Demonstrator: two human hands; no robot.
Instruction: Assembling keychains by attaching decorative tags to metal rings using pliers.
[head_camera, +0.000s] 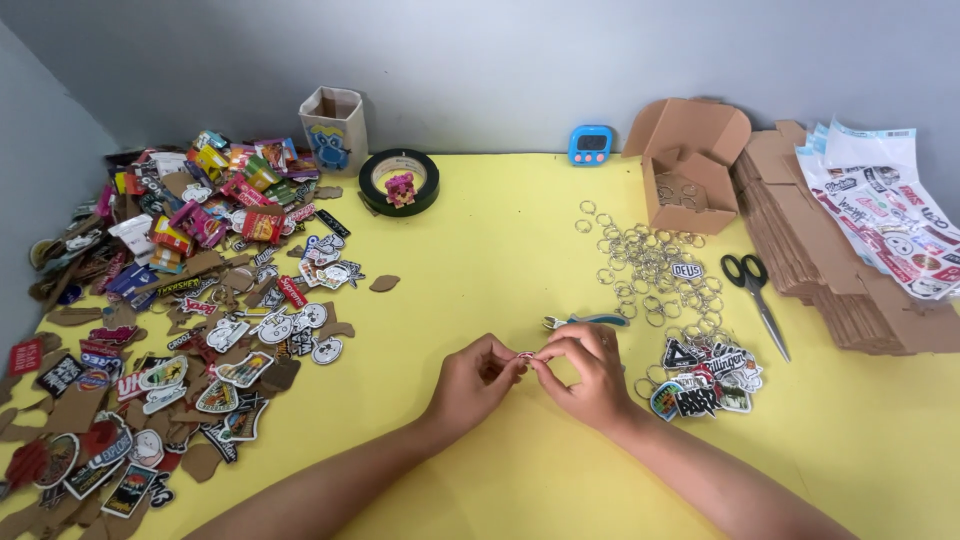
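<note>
**Both hands pinching one small piece at table centre**

Left hand (477, 380) and right hand (585, 375) meet just below the middle of the yellow table (500, 250). Fingertips of both are closed on a small reddish piece (525, 356) held between them, just above the table surface. The piece is too small to tell its kind or shape. Both forearms enter from 6 o'clock.

Around the hands:
- 12 o'clock, just beyond the right hand: pliers (585, 321) with blue handles, lying flat, not touched.
- 1 to 2 o'clock: loose metal key rings (650, 270) scattered across the table, reaching up to an open cardboard box (690, 165).
- 3 o'clock, just beside the right wrist: a small pile of finished sticker charms (705, 375).
- 2 o'clock, past the rings: black-handled scissors (757, 300), closed, blades pointing toward 5 o'clock.
- Far right: stack of flat cardboard blanks (830, 270), with printed sticker sheets (885, 220) lying over its far end.
- 9 to 10 o'clock: large heap of cut stickers and brown backing scraps (170, 310), well apart from the hands.
- 11 o'clock, at the wall: roll of black tape (399, 182) with a small pink figure in its core; a paper cup-shaped box (333, 127) beside it.
- 12 o'clock, at the wall: blue digital timer (591, 145).
</note>
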